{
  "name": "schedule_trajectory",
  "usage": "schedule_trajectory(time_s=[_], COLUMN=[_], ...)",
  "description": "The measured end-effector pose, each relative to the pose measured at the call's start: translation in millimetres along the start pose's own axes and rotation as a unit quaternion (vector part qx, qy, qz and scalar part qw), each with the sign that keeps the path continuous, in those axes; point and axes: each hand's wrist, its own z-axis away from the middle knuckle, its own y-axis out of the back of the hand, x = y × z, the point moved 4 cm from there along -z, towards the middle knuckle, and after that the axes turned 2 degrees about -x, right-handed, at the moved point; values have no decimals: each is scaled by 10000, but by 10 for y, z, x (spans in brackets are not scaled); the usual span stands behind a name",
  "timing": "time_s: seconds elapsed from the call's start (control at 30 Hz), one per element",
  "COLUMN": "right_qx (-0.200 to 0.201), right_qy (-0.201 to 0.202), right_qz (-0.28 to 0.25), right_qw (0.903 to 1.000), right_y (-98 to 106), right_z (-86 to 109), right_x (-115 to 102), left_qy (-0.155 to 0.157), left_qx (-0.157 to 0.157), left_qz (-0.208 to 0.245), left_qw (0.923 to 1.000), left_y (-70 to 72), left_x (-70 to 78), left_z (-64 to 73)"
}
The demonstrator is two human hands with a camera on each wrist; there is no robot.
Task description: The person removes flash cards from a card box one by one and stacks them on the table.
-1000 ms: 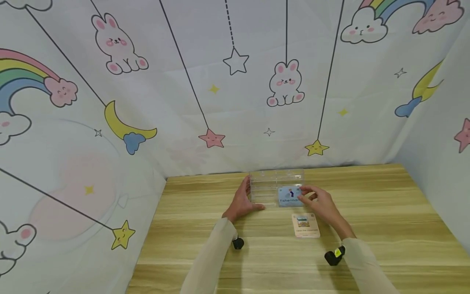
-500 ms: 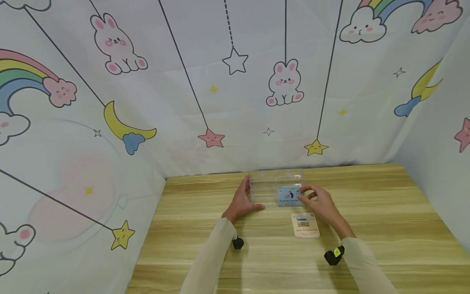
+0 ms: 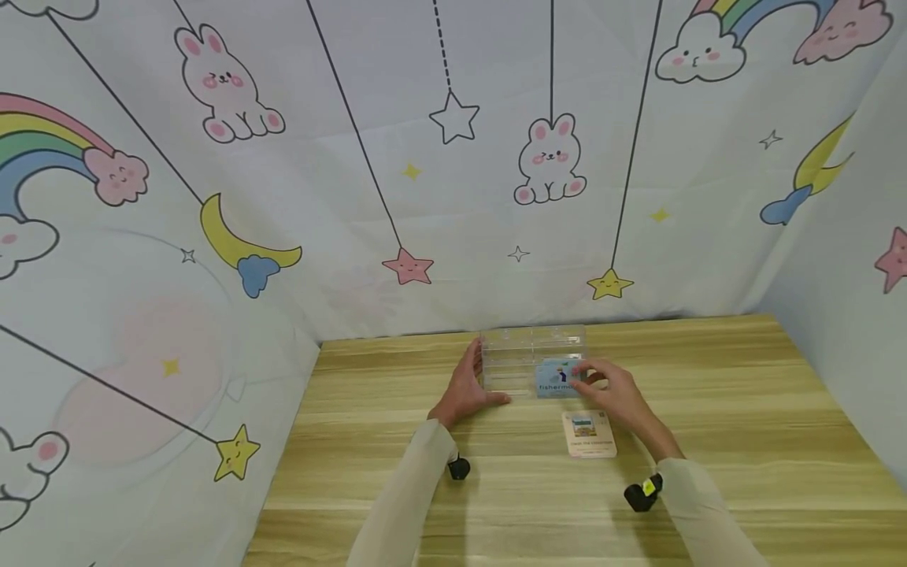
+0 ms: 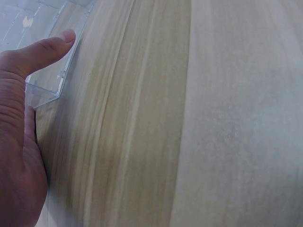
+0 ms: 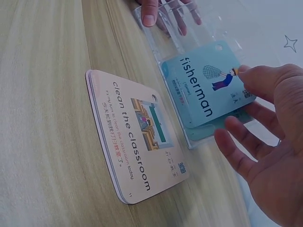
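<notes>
A clear plastic card holder (image 3: 507,362) with stepped compartments stands at the back of the table. My left hand (image 3: 465,386) grips its left side, fingers along the side wall and thumb (image 4: 52,47) across the front. In its lower right compartment sits a blue "fisherman" flash card (image 5: 208,90), with another blue card (image 5: 215,131) showing behind it. My right hand (image 3: 615,392) pinches the fisherman card near its right edge, thumb on the printed face. A small stack of "clean the classroom" flash cards (image 3: 590,434) lies in front of the holder, below the right hand.
The wood-grain table (image 3: 524,504) runs back to a white cloth backdrop (image 3: 354,197) printed with rabbits, stars and rainbows. The holder stands close to that backdrop. Side cloth walls (image 3: 843,331) border the table.
My right hand has shifted slightly left, its fingertips covering a little more of the fisherman card. The left hand, the holder and the stack on the table stay where they were.
</notes>
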Motion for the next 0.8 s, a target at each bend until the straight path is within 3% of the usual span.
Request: schedule_trajectory(time_s=[0.43, 0.8], right_qx=[41, 54], right_qy=[137, 149], right_qz=[73, -184], right_qw=[9999, 9997], right_y=[31, 68], right_z=[-50, -59], right_x=[-131, -186], left_qy=[-21, 119], left_qx=[-16, -17], left_qz=[-9, 14], left_qw=[10000, 9999], left_y=[-5, 4], left_x=[-6, 4], left_z=[-15, -15])
